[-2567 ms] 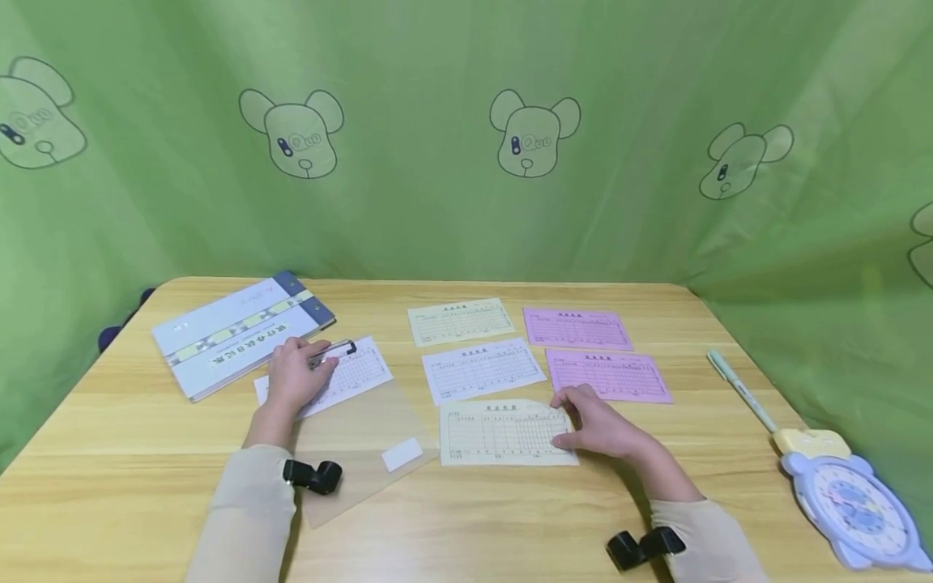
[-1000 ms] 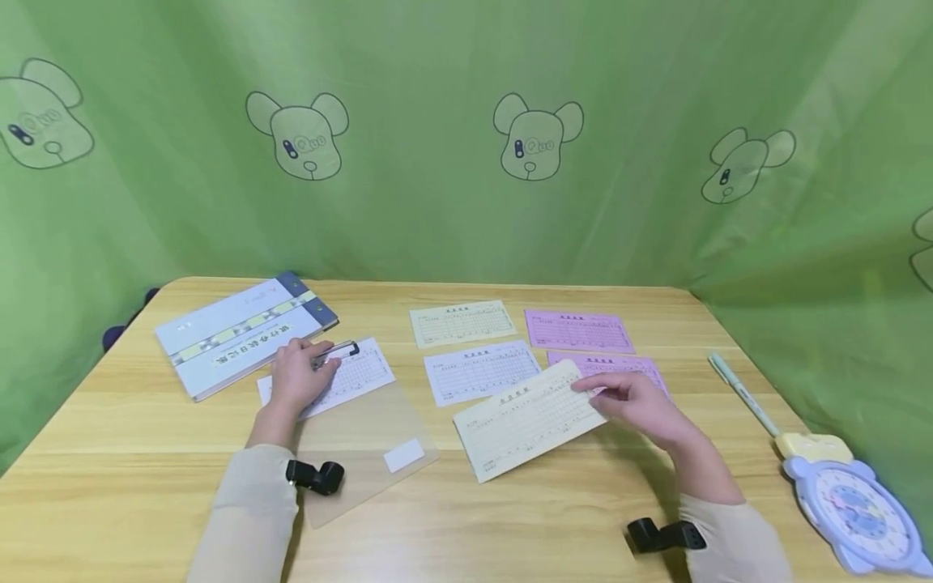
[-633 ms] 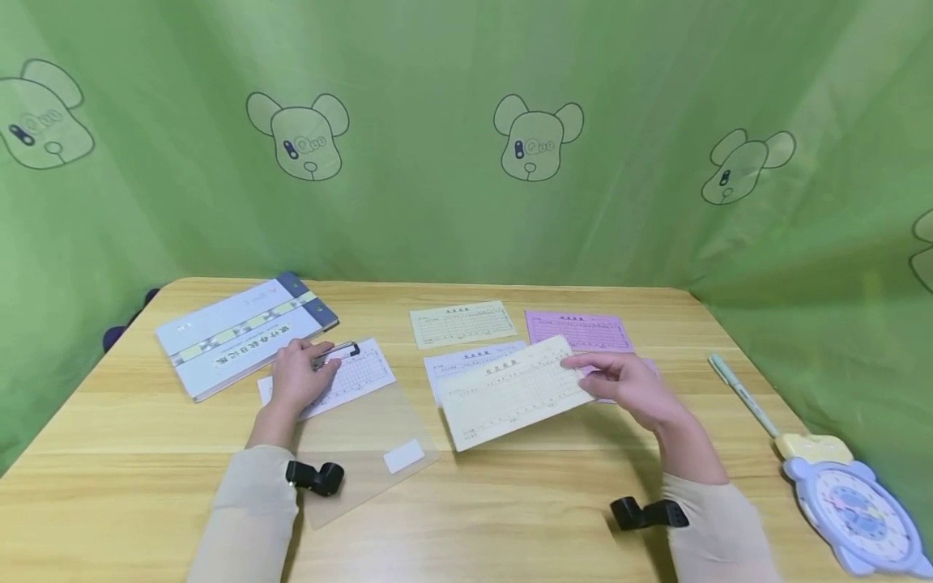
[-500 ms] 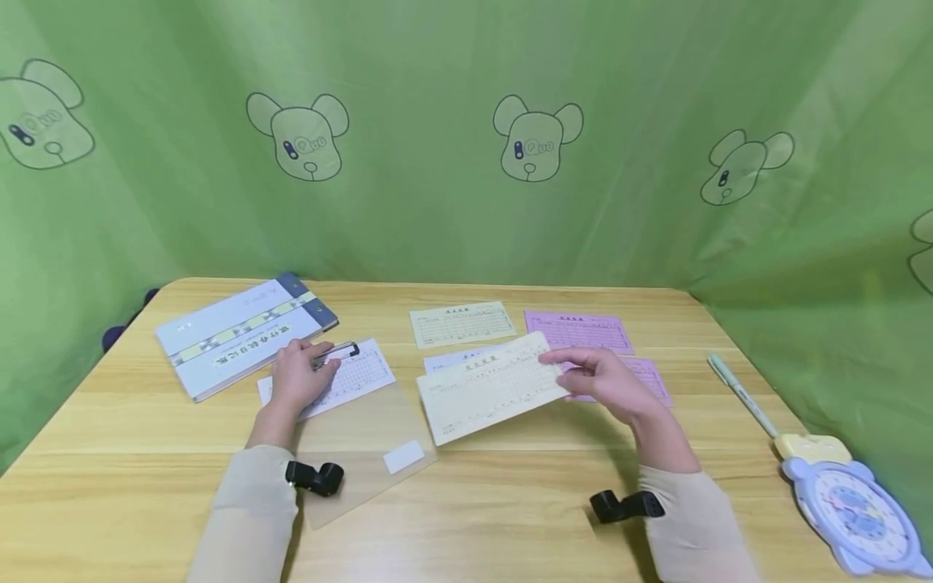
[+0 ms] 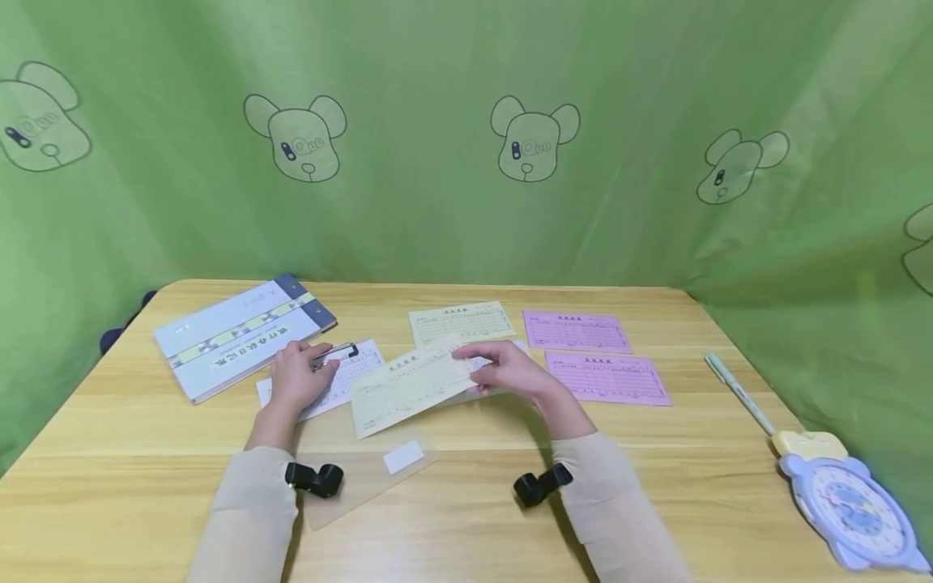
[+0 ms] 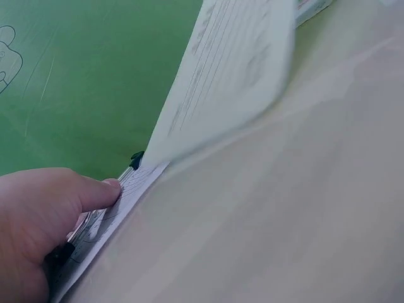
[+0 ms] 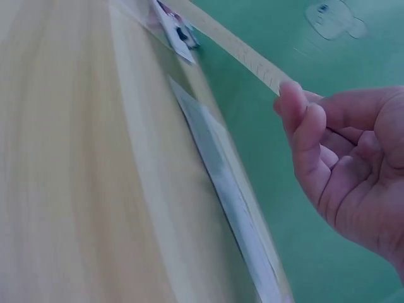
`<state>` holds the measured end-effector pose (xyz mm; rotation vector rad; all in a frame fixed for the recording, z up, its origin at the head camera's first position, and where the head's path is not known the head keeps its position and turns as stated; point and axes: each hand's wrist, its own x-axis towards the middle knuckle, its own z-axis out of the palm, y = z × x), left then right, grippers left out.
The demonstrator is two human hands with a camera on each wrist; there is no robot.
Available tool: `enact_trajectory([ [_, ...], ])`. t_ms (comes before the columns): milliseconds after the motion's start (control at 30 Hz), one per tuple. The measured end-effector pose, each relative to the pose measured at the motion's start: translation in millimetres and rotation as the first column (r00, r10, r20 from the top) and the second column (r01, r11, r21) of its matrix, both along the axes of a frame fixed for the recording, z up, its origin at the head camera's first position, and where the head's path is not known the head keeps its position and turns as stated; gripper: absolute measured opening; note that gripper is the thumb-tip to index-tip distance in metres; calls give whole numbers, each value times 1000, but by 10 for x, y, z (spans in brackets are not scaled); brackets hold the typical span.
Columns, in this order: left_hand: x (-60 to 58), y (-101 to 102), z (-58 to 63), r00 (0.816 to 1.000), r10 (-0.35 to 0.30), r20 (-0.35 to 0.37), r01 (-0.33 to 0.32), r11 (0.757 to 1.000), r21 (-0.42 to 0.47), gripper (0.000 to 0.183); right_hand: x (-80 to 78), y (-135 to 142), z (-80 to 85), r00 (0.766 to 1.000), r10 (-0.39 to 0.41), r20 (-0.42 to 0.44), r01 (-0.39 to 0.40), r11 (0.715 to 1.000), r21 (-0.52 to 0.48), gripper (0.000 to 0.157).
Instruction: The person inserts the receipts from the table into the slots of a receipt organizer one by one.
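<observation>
My left hand (image 5: 297, 380) pinches the metal clip (image 5: 339, 353) of a clear plastic clipboard (image 5: 342, 486), thumb on the near side and fingers over the far side. Under the clip lies a white printed form (image 5: 368, 358), its left part behind the hand. My right hand (image 5: 513, 372) pinches a cream printed form (image 5: 408, 387) by its right edge, between thumb and fingers. That form hangs tilted over the clipboard, its left end overlapping the white form in the head view. In the left wrist view, the cream form's corner (image 6: 183, 132) comes right up beside the clip.
A light blue ledger (image 5: 240, 340) lies behind my left hand. A pale green form (image 5: 466, 321) and two purple forms (image 5: 577, 332) lie farther back; another white form is mostly covered by my right hand. A pen (image 5: 739, 393) and a toy clock (image 5: 853, 502) sit at right.
My right hand has lifted the cream form off the table, tilted it and carried it left to the clipboard. The left hand has stayed at the clip.
</observation>
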<state>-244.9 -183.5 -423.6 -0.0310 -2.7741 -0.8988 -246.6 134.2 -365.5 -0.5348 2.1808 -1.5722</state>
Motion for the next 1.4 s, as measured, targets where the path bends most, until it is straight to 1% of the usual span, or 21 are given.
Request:
enact_trajectory([
  [167, 16, -6, 21, 1000, -4, 4, 4, 1000, 13, 39, -58, -265, -68, 999, 32, -11, -31, 999, 25, 43],
  [233, 18, -9, 25, 1000, -8, 5, 8, 1000, 12, 39, -66, -360, -107, 999, 30, -31, -29, 999, 32, 41],
  [367, 20, -9, 29, 1000, -12, 17, 12, 1000, 13, 40, -55, -539, -175, 999, -23, -34, 24, 999, 37, 34],
  [433, 19, -11, 30, 1000, -13, 20, 13, 1000, 14, 40, -6, -626, -148, 998, -57, -12, 57, 998, 25, 29],
  [533, 19, -11, 33, 1000, -14, 26, 14, 1000, 13, 40, 14, -736, -189, 994, -102, 27, 102, 995, -12, 24],
  [667, 24, -13, 46, 999, -16, 32, 16, 1000, 8, 40, 77, -867, -149, 987, -146, 70, 148, 989, -30, 23],
  [767, 24, -13, 55, 999, -16, 31, 16, 1000, 5, 41, 162, -944, -41, 984, -153, 96, 156, 987, -28, 26],
  [833, 23, -12, 55, 999, -16, 30, 16, 1000, 1, 41, 171, -980, -39, 982, -150, 111, 155, 987, -35, 28],
  [900, 21, -9, 58, 999, -16, 27, 16, 1000, -2, 40, 150, -1006, -79, 981, -148, 128, 155, 987, -47, 30],
  [1000, 19, -8, 57, 1000, -15, 27, 15, 1000, -3, 40, 78, -1043, -193, 976, -152, 157, 165, 984, -69, 30],
  [1133, 15, -3, 53, 999, -14, 29, 14, 1000, 2, 40, -4, -1098, -323, 962, -197, 188, 215, 973, -80, 30],
  [1267, 15, 1, 48, 1000, -11, 25, 11, 1000, 6, 40, -39, -1156, -370, 945, -249, 211, 270, 960, -75, 30],
  [1400, 17, -1, 52, 1000, -11, 16, 11, 1000, 6, 39, -62, -1193, -383, 935, -269, 231, 292, 954, -72, 30],
])
